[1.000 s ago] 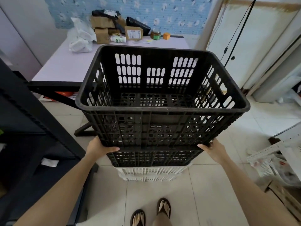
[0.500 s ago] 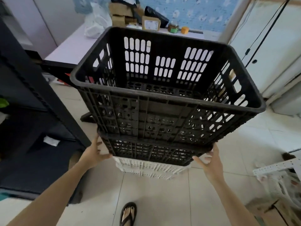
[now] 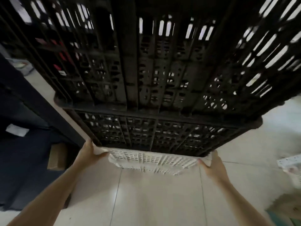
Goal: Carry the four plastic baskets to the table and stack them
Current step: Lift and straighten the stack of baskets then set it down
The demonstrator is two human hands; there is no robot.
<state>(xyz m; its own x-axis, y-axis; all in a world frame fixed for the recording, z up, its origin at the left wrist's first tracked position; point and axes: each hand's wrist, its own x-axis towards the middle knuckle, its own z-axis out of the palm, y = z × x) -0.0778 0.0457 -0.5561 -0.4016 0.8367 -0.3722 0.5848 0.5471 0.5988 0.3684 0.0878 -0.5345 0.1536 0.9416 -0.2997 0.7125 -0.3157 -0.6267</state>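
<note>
A nested stack of plastic baskets fills the upper view, close to the camera and blurred. The top black basket (image 3: 146,59) sits in a second black basket (image 3: 156,132), and a white basket (image 3: 151,160) shows at the bottom of the stack. My left hand (image 3: 89,150) grips the stack's lower left corner at the white basket's rim. On the lower right corner, my right hand (image 3: 213,163) holds the same rim. The stack hangs above the floor. The table is hidden behind the baskets.
A dark metal shelf frame (image 3: 32,101) stands close on the left, with a cardboard box (image 3: 57,157) at its foot. White plastic items (image 3: 291,167) lie on the tiled floor (image 3: 154,201) at the right.
The basket stack has risen and now fills the view, hiding the table. Both hands have slid down from the black baskets to the white basket's corners.
</note>
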